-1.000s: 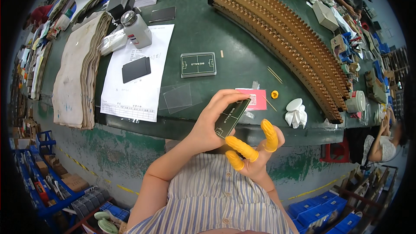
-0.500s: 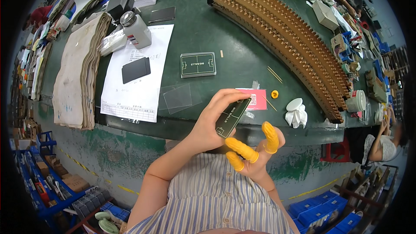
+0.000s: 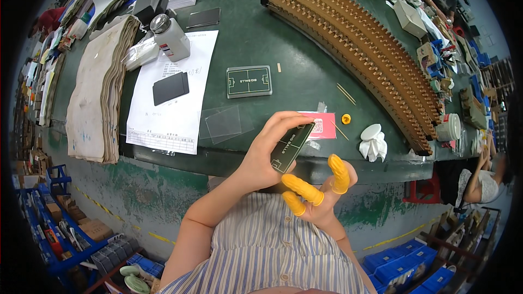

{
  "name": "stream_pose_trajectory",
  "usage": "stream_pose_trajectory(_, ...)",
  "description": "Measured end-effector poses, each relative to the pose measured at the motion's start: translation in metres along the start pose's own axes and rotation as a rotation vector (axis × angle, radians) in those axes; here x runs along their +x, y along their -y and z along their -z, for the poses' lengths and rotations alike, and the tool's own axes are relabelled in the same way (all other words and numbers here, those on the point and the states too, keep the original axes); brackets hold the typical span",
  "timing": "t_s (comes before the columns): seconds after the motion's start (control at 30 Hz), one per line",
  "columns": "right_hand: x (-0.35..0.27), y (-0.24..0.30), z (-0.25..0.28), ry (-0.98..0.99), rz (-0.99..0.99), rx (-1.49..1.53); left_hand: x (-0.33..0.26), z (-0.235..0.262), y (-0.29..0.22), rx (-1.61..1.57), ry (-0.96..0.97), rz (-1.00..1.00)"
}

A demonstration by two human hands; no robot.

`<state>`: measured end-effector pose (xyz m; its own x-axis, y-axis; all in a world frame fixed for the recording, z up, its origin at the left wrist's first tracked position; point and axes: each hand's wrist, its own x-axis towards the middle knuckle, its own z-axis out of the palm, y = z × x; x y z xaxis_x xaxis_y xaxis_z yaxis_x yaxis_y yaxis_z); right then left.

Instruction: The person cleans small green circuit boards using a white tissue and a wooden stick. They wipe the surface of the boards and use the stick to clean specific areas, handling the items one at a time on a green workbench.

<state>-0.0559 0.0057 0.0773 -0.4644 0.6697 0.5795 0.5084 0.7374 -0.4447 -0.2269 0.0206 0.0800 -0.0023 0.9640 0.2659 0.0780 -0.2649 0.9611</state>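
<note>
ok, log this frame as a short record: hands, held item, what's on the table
left hand: gripping card by its edges
card: dark green, pale pitch lines, tilted
right hand: nothing held; fingers spread near card's lower end, contact unclear
cots: three, yellow, on right hand
beyond hands: pink card, partly hidden by left hand
table centre: card stack, similar print
table left: paper sheet with black cards on it; bottle at its far end
table right: brown slotted racks
</note>
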Motion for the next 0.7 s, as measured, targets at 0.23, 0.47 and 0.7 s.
stream_pose_trajectory(0.23, -0.0052, -0.0052, -0.0019, 0.009, -0.05, 0.011, -0.0002, 0.002, 0.0043, 0.035, -0.001, -0.03)
stream_pose_trajectory(0.47, -0.0041, -0.004, -0.0039, 0.036, -0.044, 0.011, 0.0008, 0.0006, -0.003, -0.014, -0.011, -0.035)
stream_pose_trajectory(0.7, -0.0027, 0.0016, -0.0034, 0.004, 0.025, -0.017, -0.0009, 0.0, -0.0021, 0.03, -0.029, -0.019)
